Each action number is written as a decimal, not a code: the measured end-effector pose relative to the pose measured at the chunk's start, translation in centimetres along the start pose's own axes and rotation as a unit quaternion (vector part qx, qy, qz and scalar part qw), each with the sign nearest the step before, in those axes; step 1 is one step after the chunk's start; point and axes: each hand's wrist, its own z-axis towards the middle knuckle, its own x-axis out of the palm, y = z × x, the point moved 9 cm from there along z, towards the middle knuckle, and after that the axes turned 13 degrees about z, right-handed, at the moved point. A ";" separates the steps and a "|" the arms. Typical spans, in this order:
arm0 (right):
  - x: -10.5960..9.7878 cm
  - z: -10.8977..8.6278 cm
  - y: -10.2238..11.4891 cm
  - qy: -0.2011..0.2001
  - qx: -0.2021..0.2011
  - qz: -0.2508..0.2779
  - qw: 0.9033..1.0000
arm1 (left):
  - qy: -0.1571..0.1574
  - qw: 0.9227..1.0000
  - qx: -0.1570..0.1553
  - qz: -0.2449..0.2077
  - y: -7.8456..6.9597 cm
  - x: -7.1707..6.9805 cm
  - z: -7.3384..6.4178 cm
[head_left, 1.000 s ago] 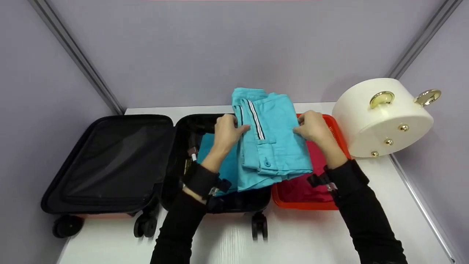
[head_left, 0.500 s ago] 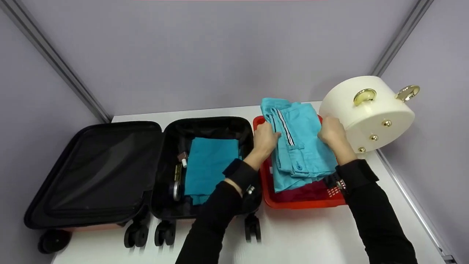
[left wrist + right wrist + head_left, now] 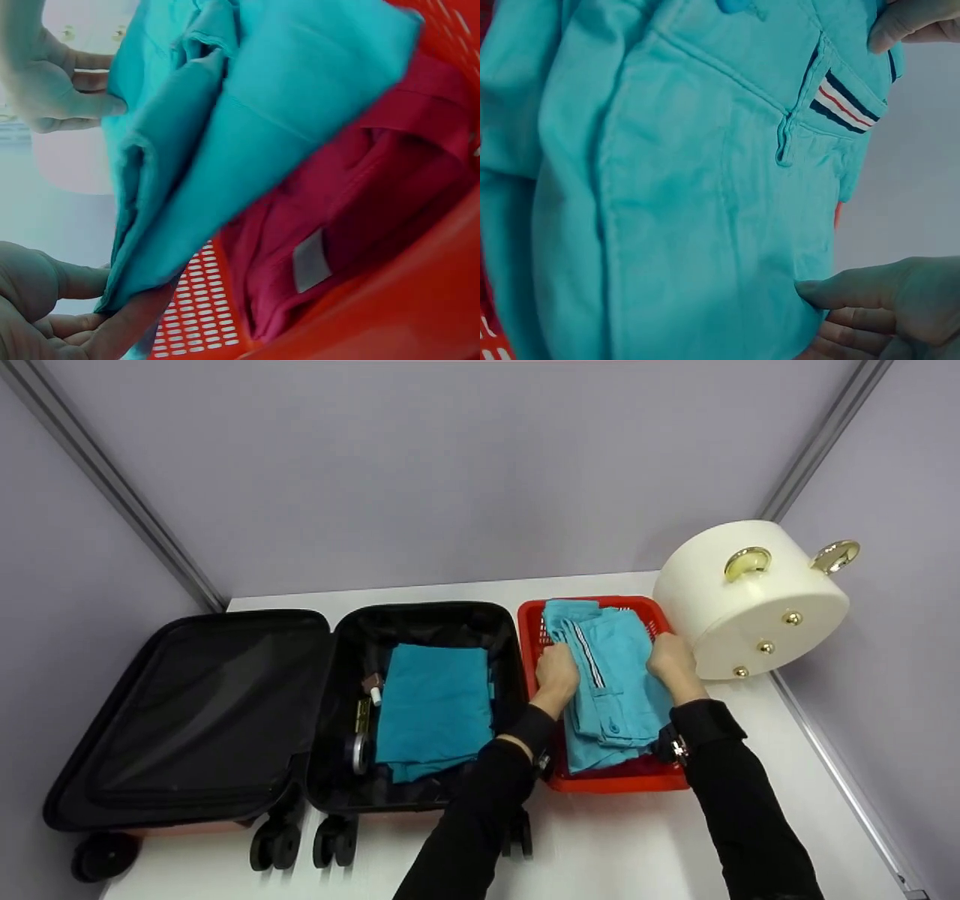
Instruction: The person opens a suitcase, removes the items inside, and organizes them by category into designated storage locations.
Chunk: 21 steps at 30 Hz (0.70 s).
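Note:
Both hands hold a folded pair of turquoise trousers (image 3: 619,675) by its sides, within the rim of the red basket (image 3: 615,786). My left hand (image 3: 557,669) pinches the left edge, thumb and fingers on either side of the cloth in the left wrist view. On the opposite edge, my right hand (image 3: 673,656) grips with its thumb (image 3: 847,289) on top. A striped trim (image 3: 844,105) and a belt loop show on the trousers. Below them in the basket lies a crimson cloth (image 3: 360,202) with a pale label. How far the trousers touch it is hidden.
Left of the basket lies an open black-lined suitcase (image 3: 319,780). It contains a folded teal garment (image 3: 435,705), a small brown-and-white item (image 3: 373,690) and a gold-and-silver item (image 3: 361,735). A round cream case (image 3: 750,600) with gold handles stands behind and right of the basket.
Both hands have carried the turquoise trousers rightwards from above the suitcase and lowered them into the red basket. The teal garment in the suitcase has come into full view.

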 end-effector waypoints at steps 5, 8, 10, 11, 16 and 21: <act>0.9 0.2 -0.7 0.002 -0.006 -0.020 1.000 | 0.028 0.999 -0.026 0.008 0.4 1.5 -0.1; 1.5 0.2 -1.1 0.005 -0.003 -0.027 1.000 | 0.036 0.998 -0.040 0.013 0.7 2.1 -0.3; 2.1 0.1 -1.6 0.015 0.008 -0.029 0.999 | 0.045 0.998 -0.046 0.018 0.9 2.6 -0.4; 2.5 0.0 -1.8 0.020 0.017 -0.027 0.999 | 0.051 0.997 -0.050 0.018 1.0 2.8 -0.5; 3.8 -0.2 -2.8 0.059 0.053 -0.023 0.997 | 0.109 0.992 -0.067 0.004 1.6 3.9 -0.9; 4.3 -0.6 -2.7 0.081 0.053 -0.031 0.995 | 0.164 0.985 -0.035 0.043 1.3 4.3 -1.6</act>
